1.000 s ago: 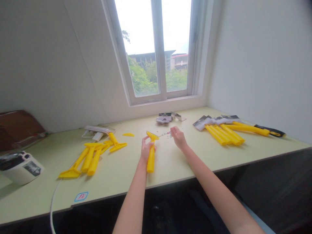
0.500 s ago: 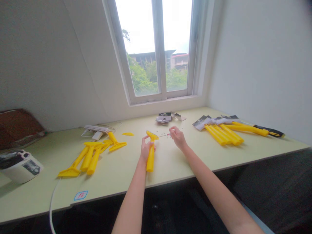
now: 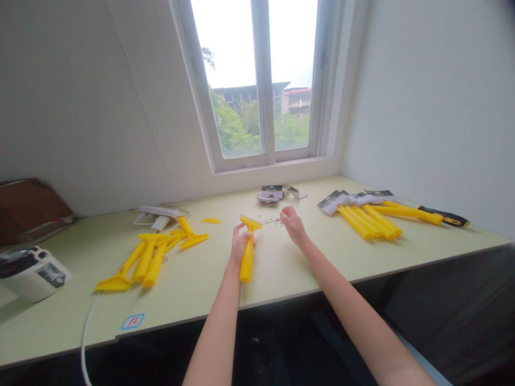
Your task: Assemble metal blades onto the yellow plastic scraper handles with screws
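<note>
My left hand (image 3: 240,244) is closed around the upper handle of a yellow scraper (image 3: 247,261), its wide head pointing away from me. A screwdriver (image 3: 270,222) with a thin metal shaft and some red near its handle is gripped in my right hand (image 3: 293,223). The shaft's tip reaches the right end of the scraper's head; whether it sits in a screw is too small to tell. My fingers hide most of the screwdriver's handle. Several tiny screw-like bits (image 3: 277,224) lie on the table just beyond, beneath the shaft.
Several yellow scrapers (image 3: 148,260) lie at left, near a power strip (image 3: 159,213) and a loose yellow piece (image 3: 211,220). Carded scrapers (image 3: 368,222) and a black-handled tool (image 3: 444,216) rest at right. Black-and-white packages (image 3: 271,194) sit under the window. A white container (image 3: 34,273) stands far left.
The scraper has shifted very slightly left in my left hand. My right hand has turned or moved a little at the screwdriver's handle. Everything else looks the same.
</note>
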A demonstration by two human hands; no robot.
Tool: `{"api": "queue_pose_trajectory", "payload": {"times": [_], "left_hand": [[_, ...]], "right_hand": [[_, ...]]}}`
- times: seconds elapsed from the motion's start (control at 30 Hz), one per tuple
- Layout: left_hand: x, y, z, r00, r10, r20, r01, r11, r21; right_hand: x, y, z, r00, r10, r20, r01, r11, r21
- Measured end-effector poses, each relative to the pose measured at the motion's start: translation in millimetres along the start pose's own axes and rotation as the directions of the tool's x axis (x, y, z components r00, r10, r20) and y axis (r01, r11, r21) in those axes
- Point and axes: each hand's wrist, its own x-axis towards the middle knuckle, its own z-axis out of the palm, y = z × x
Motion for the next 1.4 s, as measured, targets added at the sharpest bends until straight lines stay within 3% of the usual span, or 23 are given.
{"api": "queue_pose_trajectory", "payload": {"times": [0.37,0.57,0.87,1.07,1.4], "left_hand": [[-0.5,-0.5,-1.0,0.999,-0.007,0.048,0.009,0.999,-0.036],[1.0,0.6,-0.7,1.0,-0.015,0.026,0.017,0.999,-0.044],[0.6,-0.8,-0.8,0.999,-0.019,0.044,0.021,0.999,-0.036],[1.0,-1.1,-1.2,0.999,-0.021,0.032,0.023,0.999,-0.042],[1.1,-1.9,-2.0,0.999,-0.022,0.035,0.023,1.0,-0.019]], "right_hand": [[-1.5,-1.8,-1.6,1.0,-0.013,-0.026,0.012,0.998,-0.054],[0.5,3.5,-0.9,0.998,-0.062,0.015,0.061,0.998,0.03],[-3.0,-2.0,-2.3,0.999,-0.02,-0.033,0.018,0.998,-0.065],[0.6,2.6,-0.8,0.994,-0.104,-0.013,0.104,0.994,-0.028],[-1.6,-0.7,-1.5,0.999,-0.038,-0.037,0.035,0.995,-0.09]]}}
